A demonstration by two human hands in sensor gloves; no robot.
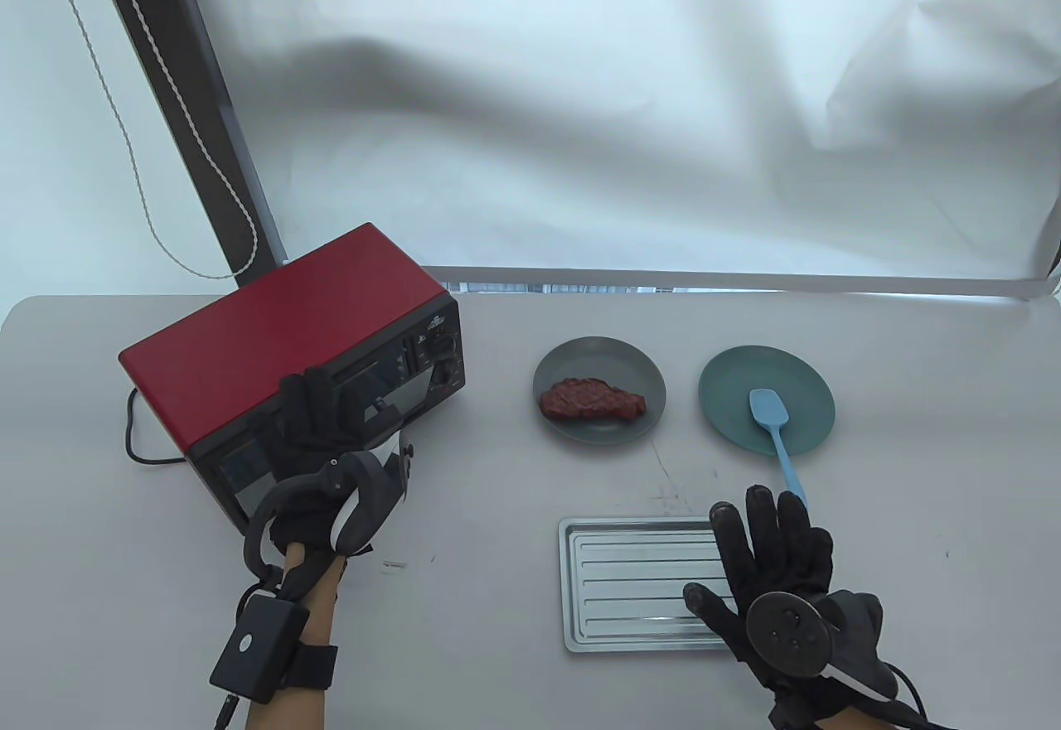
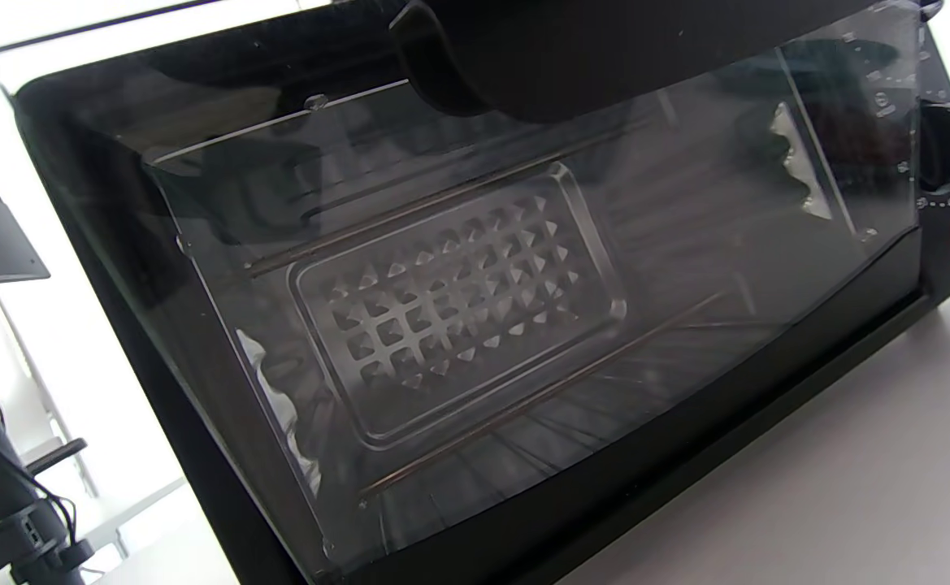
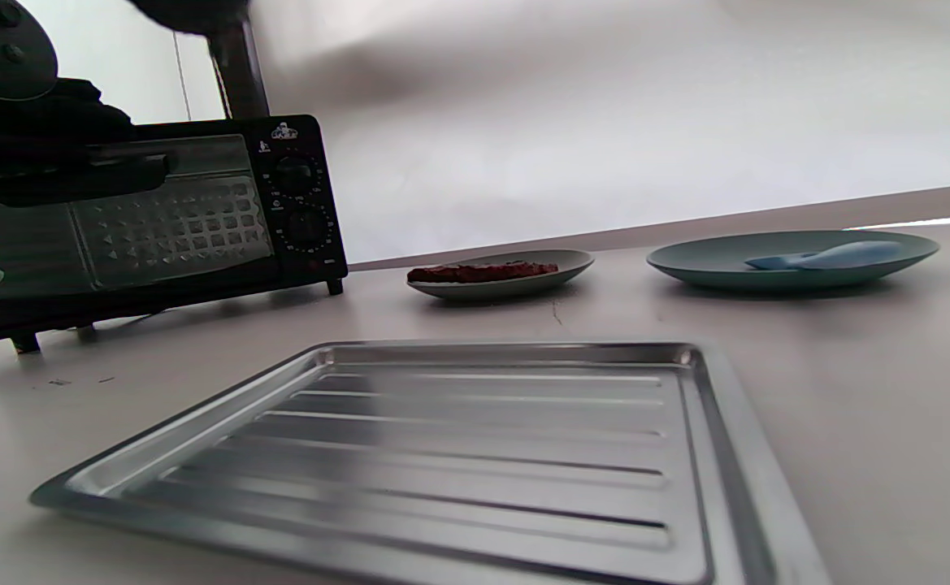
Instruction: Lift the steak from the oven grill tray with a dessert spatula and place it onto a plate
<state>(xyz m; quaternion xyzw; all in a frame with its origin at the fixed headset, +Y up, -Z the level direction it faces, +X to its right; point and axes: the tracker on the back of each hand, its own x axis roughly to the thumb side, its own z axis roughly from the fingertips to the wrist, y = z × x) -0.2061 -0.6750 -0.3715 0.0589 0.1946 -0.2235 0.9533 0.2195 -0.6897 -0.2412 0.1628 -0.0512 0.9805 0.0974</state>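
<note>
The brown steak point(image 1: 593, 400) point(image 3: 483, 272) lies on a grey plate point(image 1: 655, 382) point(image 3: 560, 264) at mid-table. To its right, the light blue dessert spatula point(image 1: 775, 423) point(image 3: 832, 256) rests on a teal plate point(image 1: 729, 398) point(image 3: 686, 268), its handle sticking out toward me. The metal grill tray point(image 1: 630, 581) point(image 3: 475, 455) sits bare near the front edge. My right hand point(image 1: 746, 556) hovers over the tray's right end, fingers spread, holding nothing. My left hand point(image 1: 311, 415) point(image 3: 36, 122) curls over the door handle point(image 2: 564, 57) of the red oven point(image 1: 273, 340) point(image 3: 158, 227).
The oven stands at the left with its glass door point(image 2: 475, 325) closed and its knobs point(image 1: 448, 353) on the right side. Its cord point(image 1: 133, 440) trails off to the left. A white sheet backs the table, and bare tabletop lies between oven and tray.
</note>
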